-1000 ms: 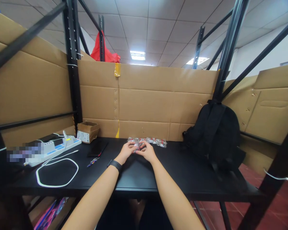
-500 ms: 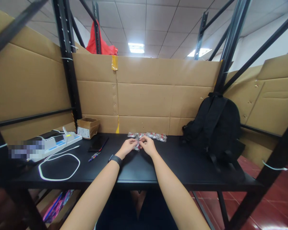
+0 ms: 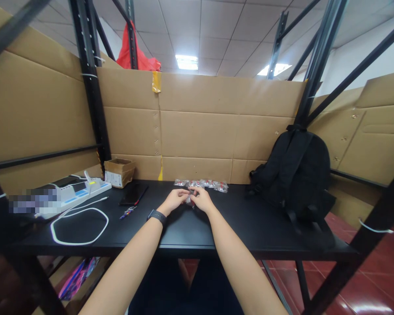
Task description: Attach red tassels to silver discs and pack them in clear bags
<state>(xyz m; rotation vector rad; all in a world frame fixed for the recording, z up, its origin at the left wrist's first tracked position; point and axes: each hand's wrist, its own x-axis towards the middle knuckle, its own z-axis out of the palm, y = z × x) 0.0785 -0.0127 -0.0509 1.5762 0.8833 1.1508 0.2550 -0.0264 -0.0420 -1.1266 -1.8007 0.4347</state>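
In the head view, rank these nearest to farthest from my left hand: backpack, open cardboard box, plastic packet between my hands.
1. Plastic packet: at your left hand.
2. Open cardboard box: left, toward the back.
3. Backpack: on the right.

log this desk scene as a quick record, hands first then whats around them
left hand: fingers on a small shiny clear plastic packet
right hand: fingers on the same packet
left wrist: black wristband
behind hands: row of clear plastic packets with red marks
left side: white power strip, small open brown cardboard box
right side: black fabric backpack
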